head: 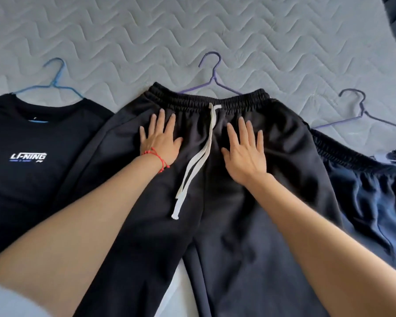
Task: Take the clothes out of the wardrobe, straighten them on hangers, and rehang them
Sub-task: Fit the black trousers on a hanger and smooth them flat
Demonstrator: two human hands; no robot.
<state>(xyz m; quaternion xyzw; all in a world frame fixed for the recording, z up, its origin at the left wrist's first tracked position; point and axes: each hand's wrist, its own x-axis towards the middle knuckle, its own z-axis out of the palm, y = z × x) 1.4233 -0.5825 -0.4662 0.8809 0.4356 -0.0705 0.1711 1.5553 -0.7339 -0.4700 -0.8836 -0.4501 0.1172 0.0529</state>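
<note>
Black sweatpants point(238, 213) with an elastic waistband and a white drawstring point(193, 168) lie flat on the bed in the middle of the view. A purple hanger point(212, 75) sticks out from under the waistband. My left hand point(160, 139), with a red string bracelet at the wrist, presses flat on the pants left of the drawstring. My right hand point(246, 149) presses flat on them right of the drawstring. The fingers of both hands are straight and spread.
A black T-shirt point(30, 170) with a white logo lies at the left on a blue hanger point(53, 81). Dark blue shorts point(373, 197) lie at the right with a dark purple hanger point(361, 110). All rest on a grey quilted mattress point(192, 30).
</note>
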